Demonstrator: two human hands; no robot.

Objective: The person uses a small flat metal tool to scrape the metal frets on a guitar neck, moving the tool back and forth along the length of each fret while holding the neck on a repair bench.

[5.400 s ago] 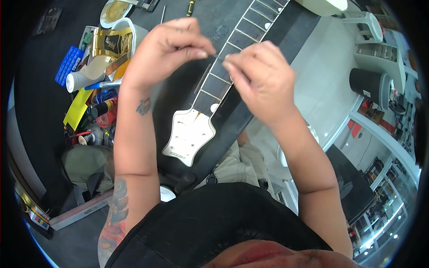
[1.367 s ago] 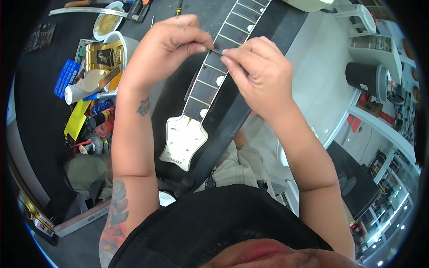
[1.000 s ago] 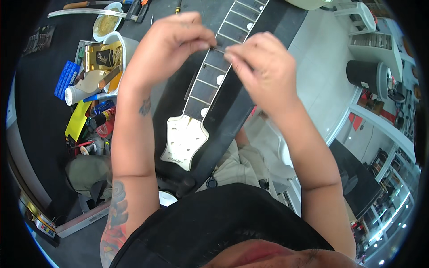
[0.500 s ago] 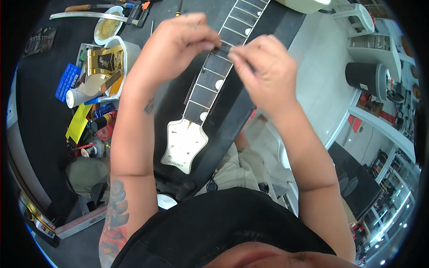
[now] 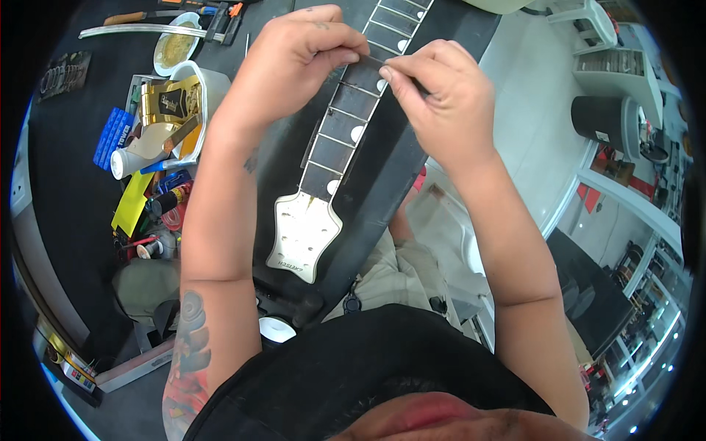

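Observation:
A guitar neck (image 5: 349,110) with a dark fretboard, metal frets and pale half-round inlays lies along the dark bench, its white headstock (image 5: 304,239) pointing toward me. Over the fretboard, my left hand (image 5: 309,55) pinches one end of a thin dark strip (image 5: 374,62). My right hand (image 5: 445,92) pinches the other end, thumb against bent fingers. The strip spans the fretboard crosswise; whether it touches the wood or a fret I cannot tell, nor what it is made of.
Left of my left forearm stands a white plastic tub (image 5: 209,92) holding a gold tin and other items. Beside it are a blue block (image 5: 113,136) and a yellow sheet (image 5: 132,204). Farther back lie a long metal bar (image 5: 140,31) and an oval dish (image 5: 175,51). The bench edge runs along the right.
Both hands have moved slightly farther up the neck, away from the headstock. The dark strip between them now shows more plainly. The guitar neck stays in nearly the same place.

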